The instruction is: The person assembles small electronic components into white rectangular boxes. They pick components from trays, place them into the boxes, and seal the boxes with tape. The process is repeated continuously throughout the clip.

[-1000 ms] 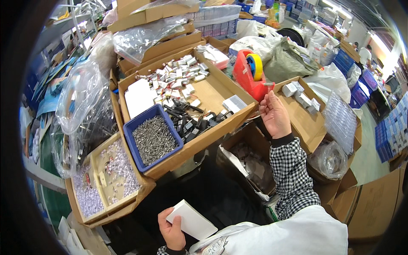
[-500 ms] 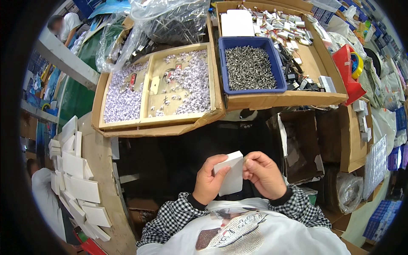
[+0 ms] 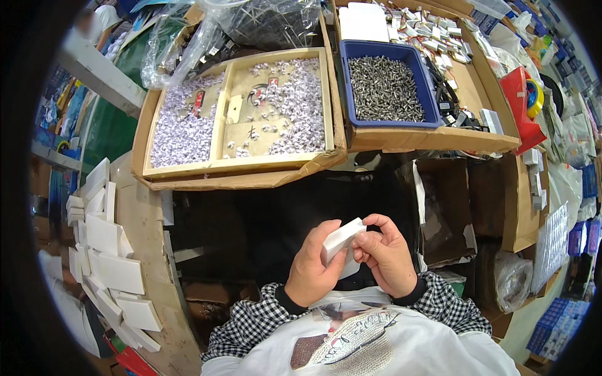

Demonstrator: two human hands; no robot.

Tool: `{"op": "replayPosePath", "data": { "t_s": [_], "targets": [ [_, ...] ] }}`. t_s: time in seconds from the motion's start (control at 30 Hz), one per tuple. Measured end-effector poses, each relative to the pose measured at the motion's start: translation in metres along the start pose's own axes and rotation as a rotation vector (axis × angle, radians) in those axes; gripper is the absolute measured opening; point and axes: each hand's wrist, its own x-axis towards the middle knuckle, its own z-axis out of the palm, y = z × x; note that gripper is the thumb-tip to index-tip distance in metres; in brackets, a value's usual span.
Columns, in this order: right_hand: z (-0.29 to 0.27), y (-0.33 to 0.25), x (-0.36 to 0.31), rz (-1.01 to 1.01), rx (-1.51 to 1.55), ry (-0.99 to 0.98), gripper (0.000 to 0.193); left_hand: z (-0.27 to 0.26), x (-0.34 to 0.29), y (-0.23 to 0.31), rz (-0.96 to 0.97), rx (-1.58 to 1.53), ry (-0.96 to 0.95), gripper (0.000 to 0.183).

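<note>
A flat white box (image 3: pixel 340 238) is tilted in front of my chest, its narrow edge facing up. My left hand (image 3: pixel 313 266) grips it between thumb and fingers along its left side. At the box's upper right corner is my right hand (image 3: pixel 390 258), its thumb and forefinger closed on the edge and the other fingers curled. Whether some small part sits between those right fingertips is hidden. The lower part of the box is partly covered by my fingers.
Ahead stands a wooden divided tray (image 3: pixel 216 135) of small white parts. A blue bin (image 3: pixel 433 103) of metal pieces sits right of it, before a carton (image 3: pixel 401 139) of small batteries. White boxes (image 3: pixel 119 272) pile up at left. A red tape dispenser (image 3: pixel 517 106) stands far right.
The white box has tipped so its narrow edge now faces up. My right hand has moved left against its corner, and the view has shifted slightly.
</note>
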Motion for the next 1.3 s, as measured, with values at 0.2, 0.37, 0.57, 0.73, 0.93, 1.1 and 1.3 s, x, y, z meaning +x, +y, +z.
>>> {"op": "replayPosePath", "data": {
  "t_s": [0.2, 0.37, 0.57, 0.73, 0.93, 1.1, 1.3],
  "targets": [
    [0.005, -0.005, -0.002, 0.005, -0.087, 0.032, 0.033, -0.008, 0.008, 0.010, 0.128, 0.144, -0.109, 0.051],
    [0.001, -0.010, 0.001, 0.060, -0.277, 0.042, 0.043, -0.007, 0.008, 0.009, 0.068, 0.130, -0.122, 0.044],
    [-0.021, -0.001, 0.003, -0.016, -1.076, -0.005, 0.044, -0.011, 0.009, 0.000, 0.035, 0.018, -0.100, 0.035],
    [-0.031, 0.014, 0.011, -0.412, -0.961, -0.074, 0.043, -0.005, 0.011, -0.011, -0.117, -0.153, -0.010, 0.030],
    [-0.046, -0.010, 0.022, -0.210, -0.845, -0.058, 0.041, -0.007, 0.040, -0.001, 0.016, 0.131, -0.115, 0.064],
    [-0.067, -0.044, 0.030, -0.007, -1.049, -0.171, 0.043, -0.003, 0.059, 0.028, 0.539, 0.667, -0.702, 0.104],
    [-0.062, -0.109, 0.011, -0.015, -1.328, -0.476, 0.040, 0.018, 0.071, 0.029, 0.465, 0.536, -0.795, 0.096]
  ]
}}
